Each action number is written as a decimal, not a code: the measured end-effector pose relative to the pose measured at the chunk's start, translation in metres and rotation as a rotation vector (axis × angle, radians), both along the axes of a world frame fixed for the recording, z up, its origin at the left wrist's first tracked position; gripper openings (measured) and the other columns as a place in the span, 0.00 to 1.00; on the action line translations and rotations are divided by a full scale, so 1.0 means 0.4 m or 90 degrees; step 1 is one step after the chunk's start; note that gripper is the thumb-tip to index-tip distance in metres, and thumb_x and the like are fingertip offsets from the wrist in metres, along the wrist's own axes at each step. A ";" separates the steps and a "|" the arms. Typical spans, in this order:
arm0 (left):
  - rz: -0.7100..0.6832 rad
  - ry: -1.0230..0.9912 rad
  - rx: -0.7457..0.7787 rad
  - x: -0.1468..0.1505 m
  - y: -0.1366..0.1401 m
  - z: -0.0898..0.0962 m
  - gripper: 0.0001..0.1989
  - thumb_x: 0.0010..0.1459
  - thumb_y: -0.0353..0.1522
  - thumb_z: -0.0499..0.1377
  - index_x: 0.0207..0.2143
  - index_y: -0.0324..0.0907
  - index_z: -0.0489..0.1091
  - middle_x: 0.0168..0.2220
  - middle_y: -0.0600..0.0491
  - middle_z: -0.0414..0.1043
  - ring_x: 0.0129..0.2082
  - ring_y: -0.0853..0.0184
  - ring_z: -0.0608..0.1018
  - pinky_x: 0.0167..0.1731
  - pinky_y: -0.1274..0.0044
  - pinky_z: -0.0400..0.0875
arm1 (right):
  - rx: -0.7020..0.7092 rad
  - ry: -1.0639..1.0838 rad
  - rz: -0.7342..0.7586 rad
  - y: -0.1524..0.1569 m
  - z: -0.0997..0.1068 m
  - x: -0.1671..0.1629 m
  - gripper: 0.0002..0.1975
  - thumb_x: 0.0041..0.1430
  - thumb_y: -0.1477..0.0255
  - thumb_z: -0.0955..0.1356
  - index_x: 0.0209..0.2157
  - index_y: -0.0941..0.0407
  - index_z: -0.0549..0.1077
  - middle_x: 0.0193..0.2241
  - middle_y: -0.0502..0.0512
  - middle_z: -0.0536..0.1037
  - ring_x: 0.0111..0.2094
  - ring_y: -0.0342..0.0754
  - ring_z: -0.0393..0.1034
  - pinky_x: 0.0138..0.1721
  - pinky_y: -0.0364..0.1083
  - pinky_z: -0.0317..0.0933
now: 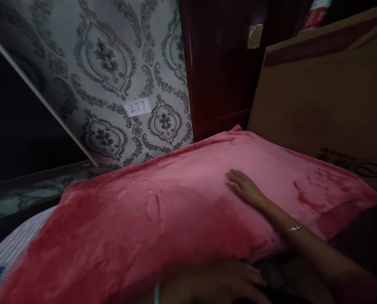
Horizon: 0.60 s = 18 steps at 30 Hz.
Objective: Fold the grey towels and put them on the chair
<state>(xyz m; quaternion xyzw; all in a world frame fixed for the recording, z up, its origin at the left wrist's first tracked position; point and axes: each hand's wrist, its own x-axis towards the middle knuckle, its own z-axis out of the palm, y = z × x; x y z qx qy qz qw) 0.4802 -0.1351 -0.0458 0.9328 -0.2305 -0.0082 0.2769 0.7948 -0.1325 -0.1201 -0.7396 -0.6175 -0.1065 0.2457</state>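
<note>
A pink plush blanket point(188, 198) is spread over a raised surface, smooth and pale in its middle, with darker red patches where the pile is brushed the other way. My right hand point(245, 189) lies flat on it, fingers together and stretched out, with a thin silver bracelet point(294, 228) at the wrist. Low in the view, my left hand point(220, 280) is in shadow by the blanket's near edge. Its fingers point right and look apart, holding nothing that I can see. A light-coloured band point(156, 292) circles that wrist.
Behind the blanket are a patterned grey wall point(112, 76) with a paper label point(138, 107) reading 277 and a dark red wooden panel point(220, 63). A large cardboard box point(321, 97) stands at the right. Striped cloth point(26, 236) shows at the left.
</note>
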 end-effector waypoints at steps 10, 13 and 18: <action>0.613 0.067 0.267 -0.087 0.365 -0.048 0.32 0.67 0.44 0.53 0.70 0.52 0.52 0.73 0.48 0.45 0.73 0.56 0.47 0.69 0.51 0.41 | -0.076 -0.023 -0.028 0.022 -0.085 -0.016 0.30 0.69 0.57 0.54 0.65 0.54 0.65 0.67 0.60 0.61 0.68 0.58 0.54 0.64 0.60 0.56; 0.726 0.087 0.304 -0.165 0.447 -0.049 0.30 0.68 0.44 0.50 0.69 0.53 0.53 0.72 0.50 0.49 0.72 0.57 0.51 0.69 0.53 0.44 | -0.055 -0.035 -0.019 0.026 -0.100 -0.006 0.31 0.68 0.56 0.53 0.64 0.56 0.66 0.66 0.62 0.63 0.67 0.58 0.55 0.64 0.59 0.57; 1.082 0.210 0.349 -0.429 0.551 -0.004 0.28 0.69 0.42 0.43 0.67 0.46 0.58 0.71 0.46 0.53 0.71 0.54 0.55 0.67 0.53 0.48 | -0.026 -0.059 -0.007 0.029 -0.113 -0.002 0.31 0.66 0.57 0.54 0.62 0.56 0.68 0.64 0.61 0.67 0.66 0.58 0.58 0.64 0.59 0.57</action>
